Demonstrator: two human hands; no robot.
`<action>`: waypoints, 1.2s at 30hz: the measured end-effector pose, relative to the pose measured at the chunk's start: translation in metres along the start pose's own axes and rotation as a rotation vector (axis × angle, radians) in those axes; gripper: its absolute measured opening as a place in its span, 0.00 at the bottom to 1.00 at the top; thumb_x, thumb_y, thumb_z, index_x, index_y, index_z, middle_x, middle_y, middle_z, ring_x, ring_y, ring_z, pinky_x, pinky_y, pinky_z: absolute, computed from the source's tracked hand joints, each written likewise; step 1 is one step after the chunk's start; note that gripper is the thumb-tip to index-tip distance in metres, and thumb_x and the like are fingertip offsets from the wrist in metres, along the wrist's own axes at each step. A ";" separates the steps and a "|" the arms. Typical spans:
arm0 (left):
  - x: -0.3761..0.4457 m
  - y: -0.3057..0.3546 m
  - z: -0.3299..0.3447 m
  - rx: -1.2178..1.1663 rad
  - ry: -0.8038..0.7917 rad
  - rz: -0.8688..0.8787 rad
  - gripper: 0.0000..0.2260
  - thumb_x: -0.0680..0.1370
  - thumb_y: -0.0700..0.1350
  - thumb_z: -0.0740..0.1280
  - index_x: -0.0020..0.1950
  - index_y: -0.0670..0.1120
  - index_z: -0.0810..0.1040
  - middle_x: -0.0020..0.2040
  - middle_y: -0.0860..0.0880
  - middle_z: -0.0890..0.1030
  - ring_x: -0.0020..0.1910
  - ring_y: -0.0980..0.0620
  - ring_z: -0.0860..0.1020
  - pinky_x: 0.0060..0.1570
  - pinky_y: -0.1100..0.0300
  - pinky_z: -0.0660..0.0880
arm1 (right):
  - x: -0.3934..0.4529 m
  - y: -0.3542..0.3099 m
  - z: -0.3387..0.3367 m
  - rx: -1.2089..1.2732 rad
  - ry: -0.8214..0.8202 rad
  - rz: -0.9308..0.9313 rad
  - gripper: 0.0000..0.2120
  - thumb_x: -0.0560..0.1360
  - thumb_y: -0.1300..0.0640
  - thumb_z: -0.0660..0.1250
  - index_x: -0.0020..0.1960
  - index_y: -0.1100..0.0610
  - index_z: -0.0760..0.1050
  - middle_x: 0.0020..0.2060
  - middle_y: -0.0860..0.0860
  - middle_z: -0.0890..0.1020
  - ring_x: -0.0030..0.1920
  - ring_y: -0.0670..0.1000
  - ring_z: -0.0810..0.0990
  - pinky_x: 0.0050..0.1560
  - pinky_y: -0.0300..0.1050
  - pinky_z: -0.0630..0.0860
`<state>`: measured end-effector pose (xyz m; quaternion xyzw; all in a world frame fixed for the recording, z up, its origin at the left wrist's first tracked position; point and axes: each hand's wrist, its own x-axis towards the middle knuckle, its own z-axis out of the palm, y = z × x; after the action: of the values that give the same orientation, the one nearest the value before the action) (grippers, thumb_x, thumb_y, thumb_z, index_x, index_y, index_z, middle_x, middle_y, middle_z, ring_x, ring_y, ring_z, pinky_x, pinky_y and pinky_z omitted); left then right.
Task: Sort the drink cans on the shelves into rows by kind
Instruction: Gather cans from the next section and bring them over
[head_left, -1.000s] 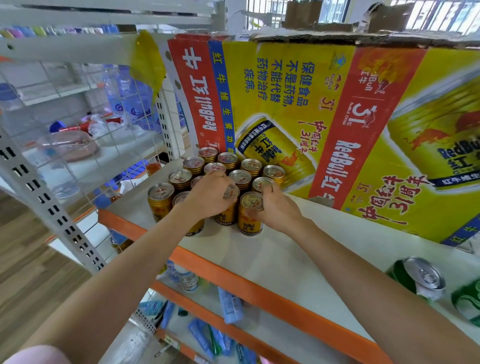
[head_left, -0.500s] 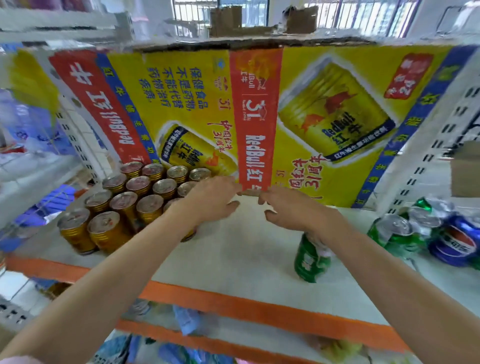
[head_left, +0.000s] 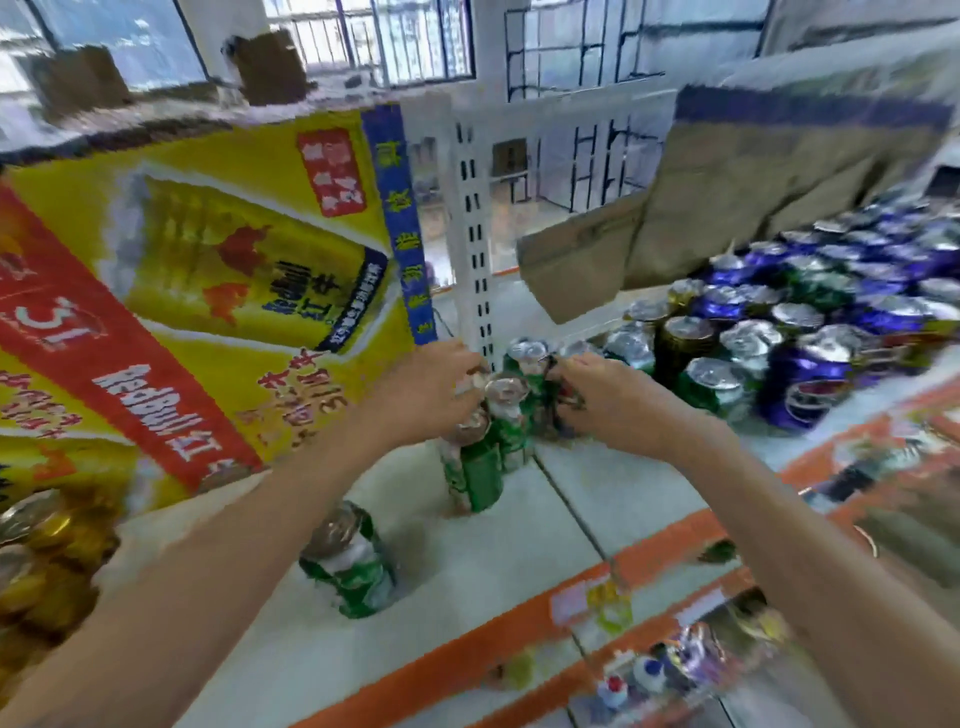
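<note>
The frame is blurred by motion. A cluster of green cans (head_left: 480, 467) stands on the white shelf (head_left: 467, 582) beside the shelf upright. My left hand (head_left: 426, 397) is on the top of the nearest ones, fingers curled at a green can's rim (head_left: 506, 395). My right hand (head_left: 608, 402) comes in from the right, its fingers curled round another green can (head_left: 545, 415) in the cluster. One more green can (head_left: 350, 569) stands alone nearer me. Gold cans (head_left: 36, 551) are at the lower left edge. Mixed blue and green cans (head_left: 810, 332) crowd the right-hand shelf.
A large yellow and red Red Bull carton (head_left: 197, 291) lines the back of the left shelf. The white perforated upright (head_left: 475, 260) divides the two shelves. A brown cardboard flap (head_left: 587, 254) hangs over the right-hand cans. The orange shelf edge (head_left: 519, 629) runs in front.
The view has swung right, away from the gold cans. Both hands moved right from bare shelf to the green cans by the upright and closed on them.
</note>
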<state>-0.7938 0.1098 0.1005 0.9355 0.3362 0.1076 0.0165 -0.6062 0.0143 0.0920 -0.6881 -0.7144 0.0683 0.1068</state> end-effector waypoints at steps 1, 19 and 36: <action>0.014 0.012 0.003 0.001 -0.008 0.013 0.13 0.78 0.49 0.63 0.61 0.47 0.75 0.56 0.47 0.76 0.55 0.46 0.75 0.48 0.56 0.70 | -0.006 0.016 -0.003 0.011 0.007 0.040 0.20 0.78 0.55 0.61 0.67 0.59 0.66 0.61 0.56 0.71 0.61 0.58 0.72 0.58 0.46 0.68; 0.197 0.115 0.072 -0.146 -0.151 -0.024 0.15 0.77 0.51 0.64 0.60 0.46 0.76 0.56 0.45 0.76 0.56 0.47 0.74 0.54 0.55 0.70 | 0.002 0.205 -0.039 0.023 0.066 0.273 0.20 0.77 0.53 0.62 0.67 0.57 0.69 0.61 0.56 0.73 0.63 0.57 0.70 0.60 0.52 0.71; 0.250 0.120 0.100 -0.042 -0.347 -0.257 0.17 0.73 0.48 0.68 0.59 0.43 0.72 0.58 0.41 0.77 0.56 0.42 0.76 0.45 0.56 0.70 | 0.089 0.226 -0.019 -0.192 -0.197 0.341 0.28 0.70 0.46 0.69 0.65 0.56 0.67 0.64 0.53 0.73 0.63 0.58 0.73 0.60 0.56 0.67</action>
<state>-0.5099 0.1791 0.0633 0.8889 0.4425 -0.0510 0.1071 -0.3856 0.1116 0.0607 -0.7960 -0.5979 0.0839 -0.0425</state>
